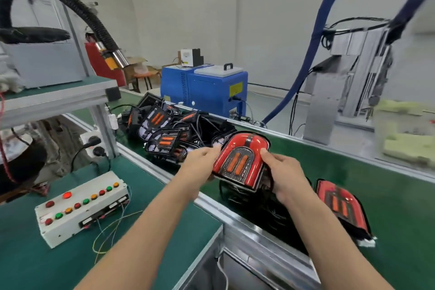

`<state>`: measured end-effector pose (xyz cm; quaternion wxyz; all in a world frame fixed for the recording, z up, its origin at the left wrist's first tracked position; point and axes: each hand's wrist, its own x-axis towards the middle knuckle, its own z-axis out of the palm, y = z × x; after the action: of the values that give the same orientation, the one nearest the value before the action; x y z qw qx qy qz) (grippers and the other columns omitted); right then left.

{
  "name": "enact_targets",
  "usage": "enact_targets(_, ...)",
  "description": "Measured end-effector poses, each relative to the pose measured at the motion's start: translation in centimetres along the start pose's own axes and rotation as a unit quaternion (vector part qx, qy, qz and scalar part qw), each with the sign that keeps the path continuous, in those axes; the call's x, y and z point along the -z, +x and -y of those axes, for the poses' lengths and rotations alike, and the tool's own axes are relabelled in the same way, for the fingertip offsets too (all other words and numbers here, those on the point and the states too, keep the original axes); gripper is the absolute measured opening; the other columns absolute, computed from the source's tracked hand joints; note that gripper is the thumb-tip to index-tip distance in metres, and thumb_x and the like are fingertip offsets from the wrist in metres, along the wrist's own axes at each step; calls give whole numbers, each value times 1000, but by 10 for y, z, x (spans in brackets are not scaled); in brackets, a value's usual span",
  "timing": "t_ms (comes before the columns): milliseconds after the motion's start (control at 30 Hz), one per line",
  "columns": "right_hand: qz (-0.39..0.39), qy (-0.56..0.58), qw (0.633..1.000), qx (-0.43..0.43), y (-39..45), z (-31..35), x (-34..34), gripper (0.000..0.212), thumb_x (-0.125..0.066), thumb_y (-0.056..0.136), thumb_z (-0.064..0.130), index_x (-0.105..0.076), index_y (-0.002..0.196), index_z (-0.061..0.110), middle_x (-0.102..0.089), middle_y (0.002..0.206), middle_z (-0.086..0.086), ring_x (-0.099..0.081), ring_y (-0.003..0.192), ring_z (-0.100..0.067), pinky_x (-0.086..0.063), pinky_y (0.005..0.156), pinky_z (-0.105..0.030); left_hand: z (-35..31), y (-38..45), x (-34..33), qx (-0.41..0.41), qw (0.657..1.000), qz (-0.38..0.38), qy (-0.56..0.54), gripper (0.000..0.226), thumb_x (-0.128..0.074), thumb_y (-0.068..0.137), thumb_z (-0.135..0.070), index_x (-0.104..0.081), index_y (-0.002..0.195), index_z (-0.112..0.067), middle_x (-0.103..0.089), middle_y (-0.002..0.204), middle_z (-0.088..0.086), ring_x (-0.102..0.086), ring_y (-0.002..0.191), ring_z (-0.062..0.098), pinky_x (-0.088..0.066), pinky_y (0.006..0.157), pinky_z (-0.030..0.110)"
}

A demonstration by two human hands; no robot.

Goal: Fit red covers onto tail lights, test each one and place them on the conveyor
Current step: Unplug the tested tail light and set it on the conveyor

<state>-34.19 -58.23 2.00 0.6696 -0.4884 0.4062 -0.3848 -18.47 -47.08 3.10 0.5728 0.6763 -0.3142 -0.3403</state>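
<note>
A tail light with a red cover point(240, 160) is held above the green conveyor belt point(353, 186), tilted face up. My left hand point(200, 167) grips its left edge and my right hand point(286, 175) grips its right edge, thumb on the red cover. Its black cable hangs down below it. A second red-covered tail light point(342, 209) lies on the belt to the right. Several uncovered tail lights point(164, 134) with tangled black cables are piled on the belt at the back left.
A white test box point(80, 207) with coloured buttons and loose wires sits on the green bench at the left. An aluminium rail point(164, 172) divides bench and conveyor. A blue machine point(204, 87) and hoses stand behind the belt.
</note>
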Motion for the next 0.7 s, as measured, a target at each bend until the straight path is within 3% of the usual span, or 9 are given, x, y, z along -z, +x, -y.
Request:
enact_targets(167,-48,-33,998,-37,52,16,23,25,-75,92,20,-67,92,-3,-76,86,-18,-76,75,-32,-62,76,-51,3,37,-46,-5,999,37,-21,41,-54,104,-40,-64,132,-12,-72,126,6,-64,122,26,-47,111,50)
enact_targets(267,-56,-31,995,-73,70,13,24,27,-75,91,18,-63,98,-6,-73,86,-17,-73,61,-24,-61,54,-37,9,46,-57,-1,1000,22,-12,57,-55,104,-42,-46,150,-9,-56,146,5,-52,131,21,-38,117,44)
enact_targets(400,-81,-66,992,-71,86,4,22,29,-75,91,16,-60,101,-6,-71,86,-16,-71,67,-25,-58,47,-32,20,54,-53,-6,999,42,13,48,-51,104,-45,-58,140,-12,-64,136,-1,-54,131,19,-36,114,39)
enact_targets(500,-106,-161,980,-57,92,2,24,37,-77,89,27,-61,102,-4,-71,93,-16,-71,81,-31,-62,74,-43,27,57,-49,-3,998,59,3,45,-50,105,-44,-63,135,-13,-67,134,3,-57,131,21,-36,119,46)
enact_targets(633,-109,-348,931,-10,90,3,25,43,-69,91,45,-55,75,7,-64,71,-5,-58,57,-21,-53,57,-33,32,55,-50,3,998,67,2,40,-49,106,-43,-68,127,-14,-71,127,1,-59,127,20,-37,118,46)
enact_targets(700,-100,-415,904,11,87,3,24,46,-62,93,48,-47,70,12,-52,65,-4,-47,55,-21,-42,55,-32,33,55,-51,5,998,64,0,39,-49,106,-42,-67,127,-14,-71,126,1,-60,126,19,-38,117,45)
